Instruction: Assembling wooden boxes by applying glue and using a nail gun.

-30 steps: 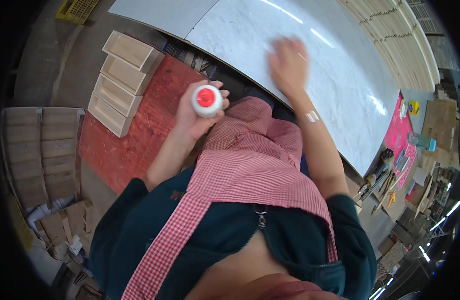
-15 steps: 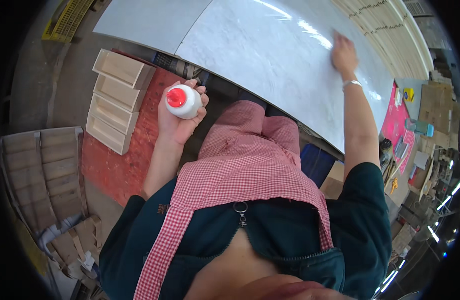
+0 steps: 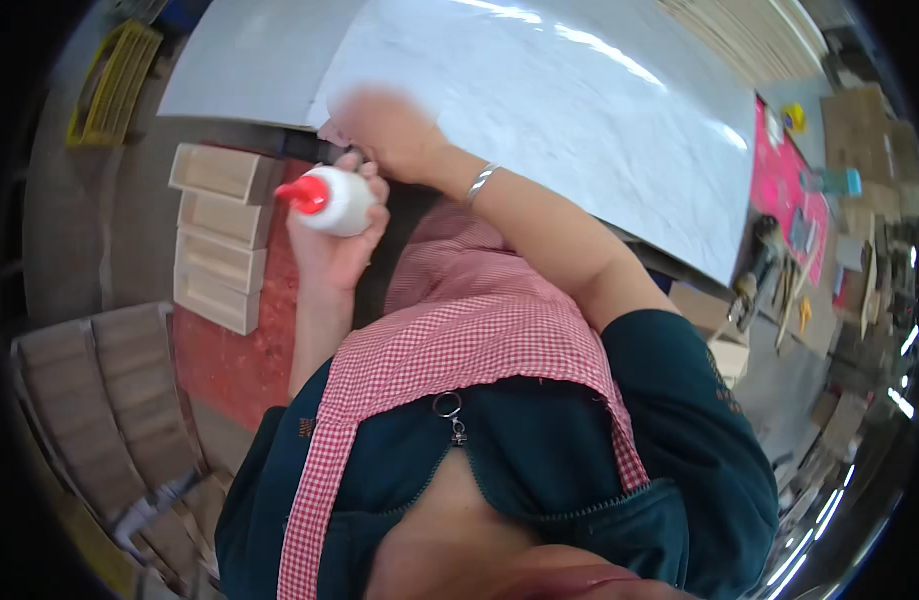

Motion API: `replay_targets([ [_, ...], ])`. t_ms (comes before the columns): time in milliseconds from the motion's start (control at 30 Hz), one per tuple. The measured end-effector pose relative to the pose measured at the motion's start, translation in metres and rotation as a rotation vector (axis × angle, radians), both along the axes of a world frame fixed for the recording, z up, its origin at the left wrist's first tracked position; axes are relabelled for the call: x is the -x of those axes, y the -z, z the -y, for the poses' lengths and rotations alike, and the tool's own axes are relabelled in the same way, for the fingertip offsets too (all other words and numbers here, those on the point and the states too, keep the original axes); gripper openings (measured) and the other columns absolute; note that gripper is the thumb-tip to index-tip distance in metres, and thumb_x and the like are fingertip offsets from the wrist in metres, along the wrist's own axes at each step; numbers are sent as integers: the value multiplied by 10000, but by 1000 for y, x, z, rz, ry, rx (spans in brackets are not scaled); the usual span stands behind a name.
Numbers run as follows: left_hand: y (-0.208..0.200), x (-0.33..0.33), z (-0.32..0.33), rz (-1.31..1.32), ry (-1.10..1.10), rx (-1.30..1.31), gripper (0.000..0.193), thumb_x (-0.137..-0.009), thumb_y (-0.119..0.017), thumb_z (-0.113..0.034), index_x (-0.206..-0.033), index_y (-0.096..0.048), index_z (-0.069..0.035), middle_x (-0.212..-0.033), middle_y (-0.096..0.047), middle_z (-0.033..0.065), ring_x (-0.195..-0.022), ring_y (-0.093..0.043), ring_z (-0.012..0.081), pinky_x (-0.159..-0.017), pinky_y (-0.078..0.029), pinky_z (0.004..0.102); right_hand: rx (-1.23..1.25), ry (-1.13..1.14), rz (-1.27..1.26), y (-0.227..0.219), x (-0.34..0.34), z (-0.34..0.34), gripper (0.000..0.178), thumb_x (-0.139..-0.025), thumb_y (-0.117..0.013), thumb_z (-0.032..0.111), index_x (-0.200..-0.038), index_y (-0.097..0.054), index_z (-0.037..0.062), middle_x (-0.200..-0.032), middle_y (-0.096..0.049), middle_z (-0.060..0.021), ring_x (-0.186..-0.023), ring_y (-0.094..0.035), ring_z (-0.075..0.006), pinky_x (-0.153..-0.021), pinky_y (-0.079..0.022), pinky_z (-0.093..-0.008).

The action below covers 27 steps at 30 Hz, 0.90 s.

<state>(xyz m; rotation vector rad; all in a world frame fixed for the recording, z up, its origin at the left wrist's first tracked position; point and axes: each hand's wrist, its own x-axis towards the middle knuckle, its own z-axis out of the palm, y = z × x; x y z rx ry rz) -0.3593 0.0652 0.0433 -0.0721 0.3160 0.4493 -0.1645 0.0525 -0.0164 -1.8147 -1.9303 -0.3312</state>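
Observation:
My left hand (image 3: 352, 255) is wrapped round a white squeeze bottle (image 3: 348, 205) with a red nozzle cap, tilted so the cap points left. Just beyond the bottle, my right hand (image 3: 390, 125) is at the near edge of a white, glossy tabletop (image 3: 540, 130). Motion smears its fingers, so I cannot make out whether they hold anything; a small pinkish patch shows beside them. To the left of the bottle, several pale wooden trays (image 3: 220, 220) stand in a row along the edge of a red board (image 3: 245, 360).
A yellow crate (image 3: 117, 85) stands at the far left, and a wooden slatted panel (image 3: 105, 410) lies nearer. Long pale boards (image 3: 755, 35) are stacked at the far right. Beyond the table's right end are a pink sheet (image 3: 775, 160), a teal-lidded container (image 3: 833, 181) and tools.
My right hand has swept left across the tabletop from its far right to the near edge, close to the bottle. My left hand still holds the bottle, its cap now tipped further left.

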Motion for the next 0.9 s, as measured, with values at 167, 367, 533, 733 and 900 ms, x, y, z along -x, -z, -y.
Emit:
replay_targets([
  [167, 8, 11, 23, 3, 30, 45, 453, -921, -607, -286, -1292, -529, -40, -1250, -546, 194, -1095, -577, 324, -740, -522, 392, 29, 469, -50, -17, -149, 141, 286, -984, -482, 235, -1170, -689, 171, -1288, -617, -56, -1108, -608, -268, -881, -478, -420],
  [367, 18, 0, 27, 9, 72, 65, 506, -905, -639, -310, -1318, -518, -44, -1273, -536, 183, -1103, -575, 317, -754, -517, 391, 90, 1319, 1, 13, -204, 431, 368, -974, -442, 197, -1282, -642, 167, -1263, -611, -128, -1133, -592, -326, -904, -491, -446],
  [533, 11, -25, 37, -36, 88, 61, 534, -900, -651, -335, -1326, -511, -45, -1278, -532, 180, -1107, -573, 310, -755, -515, 389, -36, 801, -80, -9, -106, 319, 284, -960, -463, 134, -1156, -635, 21, -1169, -603, -135, -1033, -565, -321, -965, -438, -439],
  [733, -8, -69, 45, -65, 164, 52, 544, -900, -654, -344, -1333, -503, -51, -1273, -535, 179, -1114, -572, 300, -755, -510, 385, -85, 474, -67, -6, -61, 199, 352, -927, -546, 192, -1271, -606, 143, -1379, -536, -98, -1284, -514, -292, -1069, -383, -468],
  [900, -14, -60, 53, -55, 81, 83, 529, -899, -657, -348, -1314, -521, -50, -1267, -538, 182, -1114, -572, 297, -752, -507, 381, -157, 790, -256, -19, -215, 338, 312, -990, -415, 186, -1094, -699, 108, -1108, -675, -78, -1029, -611, -262, -866, -502, -394],
])
